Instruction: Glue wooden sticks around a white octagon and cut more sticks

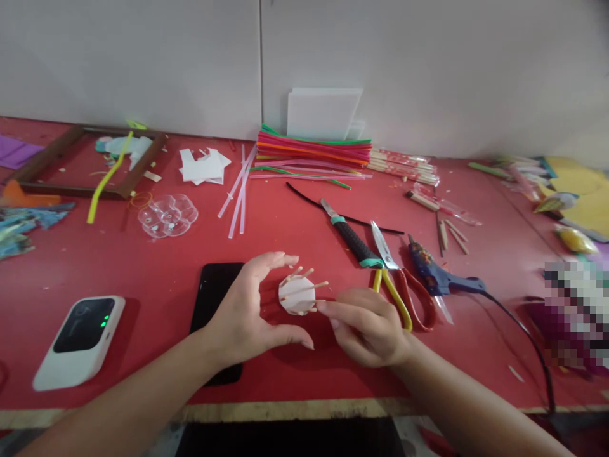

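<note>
White disc [299,304] with wooden sticks [321,285] — I've the left hand [250,311] spread open around it, the right hand [370,327] fingering one stick — pinched, I can't tell.

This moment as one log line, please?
left hand: open, around disc | right hand: at stick | phone: partly hidden by left hand

White disc [295,303], tan sticks [322,285], red tabletop [157,273], blue glue gun [441,280].
</note>
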### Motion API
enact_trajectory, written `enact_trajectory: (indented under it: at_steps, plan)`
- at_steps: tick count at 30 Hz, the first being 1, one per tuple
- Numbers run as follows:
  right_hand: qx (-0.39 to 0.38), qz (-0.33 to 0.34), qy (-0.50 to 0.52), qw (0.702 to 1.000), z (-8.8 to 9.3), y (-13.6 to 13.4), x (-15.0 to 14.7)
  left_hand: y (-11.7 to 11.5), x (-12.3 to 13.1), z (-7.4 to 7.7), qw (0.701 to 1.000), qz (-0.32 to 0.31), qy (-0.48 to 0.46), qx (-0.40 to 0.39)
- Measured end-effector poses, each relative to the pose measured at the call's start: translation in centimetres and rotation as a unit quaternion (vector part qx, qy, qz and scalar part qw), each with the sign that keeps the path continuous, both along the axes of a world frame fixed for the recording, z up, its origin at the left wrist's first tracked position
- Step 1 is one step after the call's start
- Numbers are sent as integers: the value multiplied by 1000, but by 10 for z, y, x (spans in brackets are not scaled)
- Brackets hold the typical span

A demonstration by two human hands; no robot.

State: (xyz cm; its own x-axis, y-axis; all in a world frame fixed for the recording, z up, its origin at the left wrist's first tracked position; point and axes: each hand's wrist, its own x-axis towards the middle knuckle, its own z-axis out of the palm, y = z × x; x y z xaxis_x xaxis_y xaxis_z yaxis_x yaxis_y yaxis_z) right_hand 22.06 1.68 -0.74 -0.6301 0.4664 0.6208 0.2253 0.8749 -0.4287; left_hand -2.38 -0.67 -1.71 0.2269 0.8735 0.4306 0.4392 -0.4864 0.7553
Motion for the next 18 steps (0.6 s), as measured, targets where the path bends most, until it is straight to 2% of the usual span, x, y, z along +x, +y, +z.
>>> enact_trajectory:
  at_steps: [6, 8, 11, 13, 16, 18]
  plan:
    - [15, -83, 11, 996, 5, -2, 2, 0, -2, 2, 999, -14, -47, -17]
    - [-1, -107, 19, 994, 9, -1, 5, -1, -4, 4, 997, 7, -79, -5]
    - [-42, -147, 5, 988, 23, 12, 11, -1, -7, 12, 982, 47, -183, 26]
    - [-70, -167, -45, 982, 32, 31, 13, 0, -8, 17, 972, 105, -208, -6]
    - [-86, -134, -165, 973, 37, 70, 4, 3, -8, 22, 961, 169, -209, -66]
    - [-70, -30, -258, 963, 34, 96, -11, 5, -9, 22, 959, 170, -216, -74]
